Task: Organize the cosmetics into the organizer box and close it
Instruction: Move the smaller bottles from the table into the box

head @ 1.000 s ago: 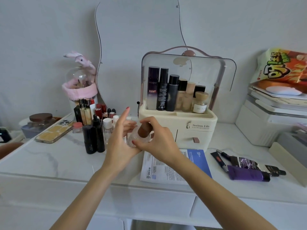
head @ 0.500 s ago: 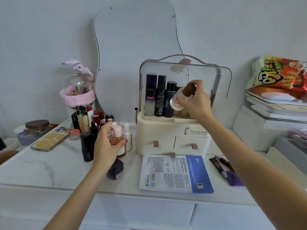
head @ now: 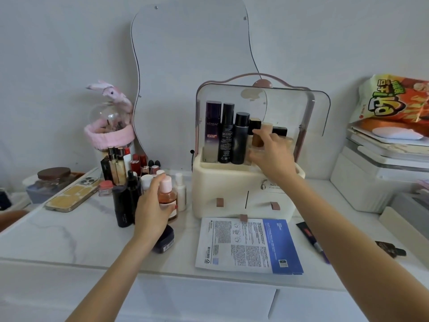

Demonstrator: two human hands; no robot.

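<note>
In the open top tray of the cream organizer box at the back of the bench, the right hand sets down a clear brown-capped bottle beside three tall dark bottles already stowed. The left hand grips an amber bottle among the many cosmetics waiting outside; the clear lid stands raised, so closing seems some way off.
</note>
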